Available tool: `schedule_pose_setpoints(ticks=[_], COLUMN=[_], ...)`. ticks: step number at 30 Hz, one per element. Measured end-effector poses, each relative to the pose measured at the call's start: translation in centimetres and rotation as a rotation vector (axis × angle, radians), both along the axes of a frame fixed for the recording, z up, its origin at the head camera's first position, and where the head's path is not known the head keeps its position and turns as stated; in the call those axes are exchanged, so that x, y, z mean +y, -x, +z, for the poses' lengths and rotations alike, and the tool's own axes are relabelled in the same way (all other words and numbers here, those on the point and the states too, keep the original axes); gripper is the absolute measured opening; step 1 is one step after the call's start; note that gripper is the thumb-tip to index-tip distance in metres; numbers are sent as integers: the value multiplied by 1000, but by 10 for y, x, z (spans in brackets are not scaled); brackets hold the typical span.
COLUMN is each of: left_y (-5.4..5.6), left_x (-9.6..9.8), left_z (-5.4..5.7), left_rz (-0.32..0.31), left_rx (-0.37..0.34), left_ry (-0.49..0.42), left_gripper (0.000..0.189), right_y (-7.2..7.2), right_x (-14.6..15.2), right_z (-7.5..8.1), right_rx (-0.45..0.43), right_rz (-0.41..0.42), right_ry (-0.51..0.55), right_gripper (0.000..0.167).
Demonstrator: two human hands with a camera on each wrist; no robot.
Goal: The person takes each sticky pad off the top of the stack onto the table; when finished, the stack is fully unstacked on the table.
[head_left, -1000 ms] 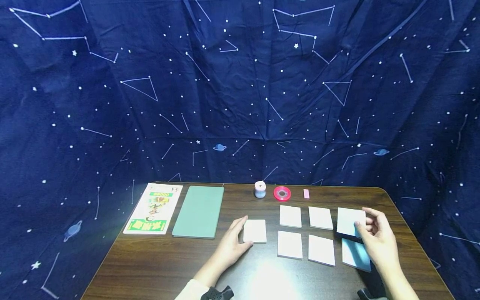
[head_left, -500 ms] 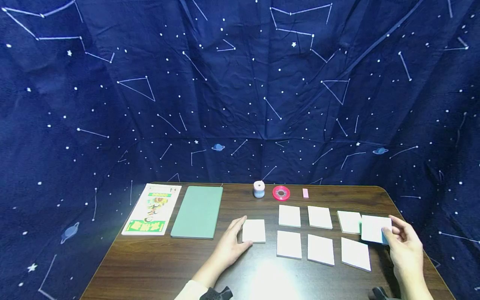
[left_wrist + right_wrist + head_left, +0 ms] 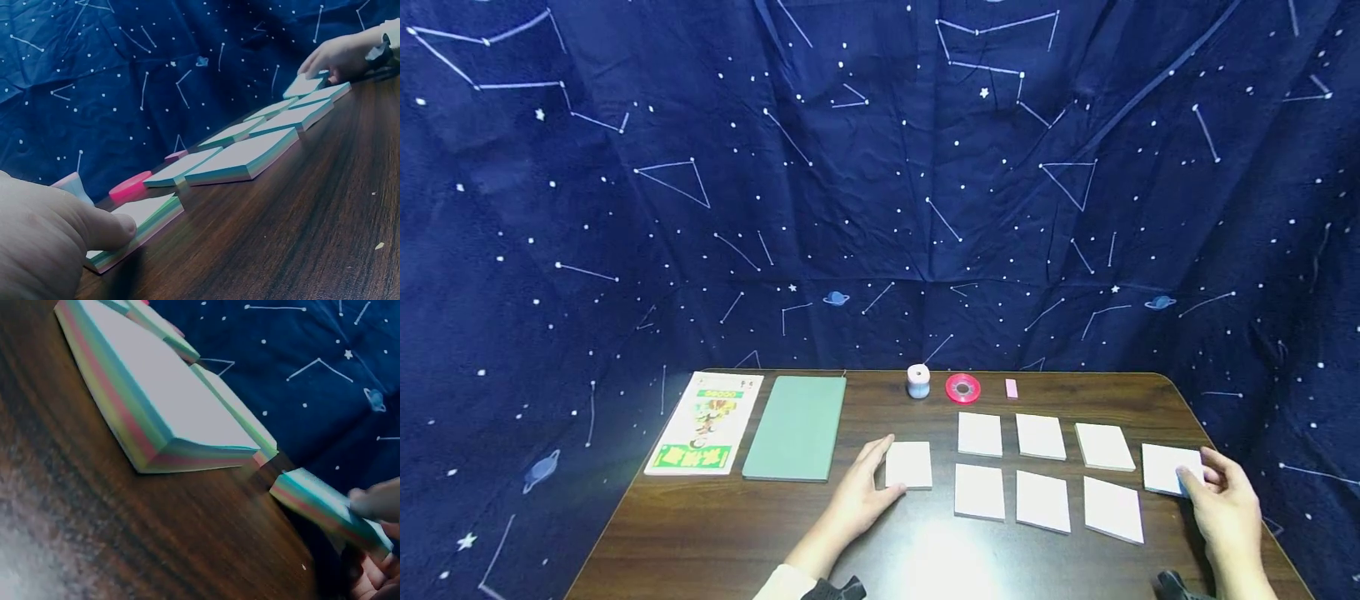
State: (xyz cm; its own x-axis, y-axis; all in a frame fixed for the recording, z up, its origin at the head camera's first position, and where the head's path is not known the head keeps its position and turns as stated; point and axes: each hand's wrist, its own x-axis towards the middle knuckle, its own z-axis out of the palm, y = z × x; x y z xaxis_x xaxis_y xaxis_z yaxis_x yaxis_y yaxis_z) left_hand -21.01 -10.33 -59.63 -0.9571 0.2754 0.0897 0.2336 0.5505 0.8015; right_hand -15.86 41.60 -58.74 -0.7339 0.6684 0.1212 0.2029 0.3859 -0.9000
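My right hand (image 3: 1228, 500) pinches a square sticky note pad (image 3: 1167, 471) at the right end of the table, thumb on top and fingers at its right side. In the right wrist view this pad (image 3: 315, 503) shows layered coloured edges and lies close over the tabletop. My left hand (image 3: 857, 497) holds another sticky note pad (image 3: 910, 465) at its left side, index finger by the far corner and thumb at the near edge. The left wrist view shows the thumb (image 3: 112, 230) on that pad's edge. Between the hands, several like pads (image 3: 1042, 501) lie in two rows.
Behind the pads stand a spool of pale ribbon (image 3: 918, 382), a pink-red ring-shaped roll (image 3: 962, 388) and a small pink block (image 3: 1011, 389). A green notebook (image 3: 795, 427) and a printed booklet (image 3: 705, 423) lie at left. A dark blue starry cloth (image 3: 880, 183) hangs behind the table.
My right hand has carried its sticky note pad rightward and down, from over the right-hand pads to a spot beside them. My left hand stays on its pad.
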Motion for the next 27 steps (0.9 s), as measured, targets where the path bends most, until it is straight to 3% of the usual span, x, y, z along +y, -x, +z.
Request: schedule_pose_setpoints(ticks=[3, 5, 9, 15, 21, 27], left_y=[-2, -2, -1, -3, -2, 2], left_x=[-2, -3, -4, -5, -5, -7], left_z=[0, 1, 3, 2, 2, 2], left_rz=[3, 8, 14, 24, 10, -14], left_rx=[-1, 5, 32, 21, 11, 29], left_ry=[7, 1, 1, 9, -22, -105], left_gripper=[82, 82, 81, 82, 83, 83], right_y=[1, 3, 9, 10, 9, 9], right_x=[0, -1, -4, -6, -8, -18], right_z=[-2, -1, 2, -1, -4, -8], right_rx=[-151, -201, -226, -264, -192, 14], right_rz=[85, 142, 190, 212, 184, 57], right_ry=[-140, -228, -304, -337, -359, -295], right_gripper=[73, 75, 64, 56, 49, 44])
